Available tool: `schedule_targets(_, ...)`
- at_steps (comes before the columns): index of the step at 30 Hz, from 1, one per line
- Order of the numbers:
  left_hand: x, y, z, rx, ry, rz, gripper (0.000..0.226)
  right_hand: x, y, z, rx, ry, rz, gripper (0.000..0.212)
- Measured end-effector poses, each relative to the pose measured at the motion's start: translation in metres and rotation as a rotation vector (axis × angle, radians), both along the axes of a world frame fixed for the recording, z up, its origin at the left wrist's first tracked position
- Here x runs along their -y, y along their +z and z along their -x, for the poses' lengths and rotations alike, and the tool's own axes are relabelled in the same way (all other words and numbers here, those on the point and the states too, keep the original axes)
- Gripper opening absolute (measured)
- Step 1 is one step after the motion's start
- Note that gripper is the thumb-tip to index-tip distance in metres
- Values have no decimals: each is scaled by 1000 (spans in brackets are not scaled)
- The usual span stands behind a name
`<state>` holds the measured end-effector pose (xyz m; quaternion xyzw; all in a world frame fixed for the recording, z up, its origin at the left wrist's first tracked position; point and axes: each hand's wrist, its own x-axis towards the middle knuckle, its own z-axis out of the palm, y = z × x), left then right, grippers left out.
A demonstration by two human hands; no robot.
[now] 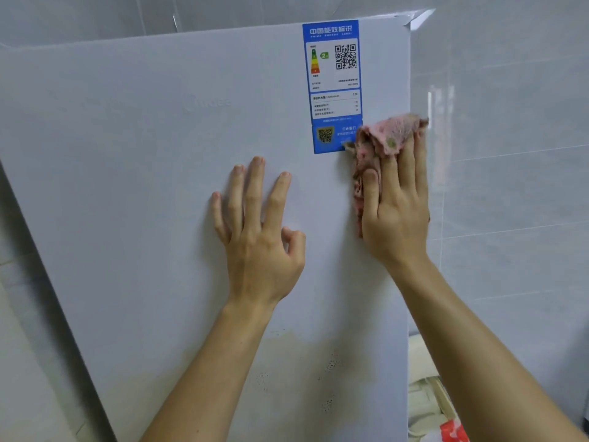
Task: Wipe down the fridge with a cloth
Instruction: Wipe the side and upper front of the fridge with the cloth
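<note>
The white fridge door (143, 186) fills most of the head view. A blue energy label (333, 87) is stuck near its upper right corner. My right hand (395, 205) presses a crumpled pink cloth (382, 138) flat against the door, just below and right of the label, near the door's right edge. The fingers lie straight over the cloth, whose upper part overlaps the label's lower right corner. My left hand (258, 231) rests on the bare door to the left, fingers spread and straight, thumb bent. Yellowish stains and dark specks (318, 368) mark the lower door.
Grey tiled wall (510, 154) runs to the right of the fridge and behind its top. At the lower right, beside the fridge, sit pale items and a red and white package (452, 432). A pale wall or panel (25, 346) lies to the left.
</note>
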<state>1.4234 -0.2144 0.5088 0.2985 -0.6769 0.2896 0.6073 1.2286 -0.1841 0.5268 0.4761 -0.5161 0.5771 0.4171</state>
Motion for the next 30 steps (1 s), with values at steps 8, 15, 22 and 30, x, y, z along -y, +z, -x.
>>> schedule_targets(8,5,-4,-1,6,-4,19,76,-10,-133,-9,171,53,-177,62)
schedule_targets(15,6,-7,-5,20,2,8,73,-9,-140,-15,208,47,-169,61)
schedule_targets(22,7,-8,-9,42,-7,3,71,2,-39,-3,143,21,-47,52)
schedule_targets(30,7,-10,-9,33,-18,-4,71,-18,-97,10,162,246,-220,61)
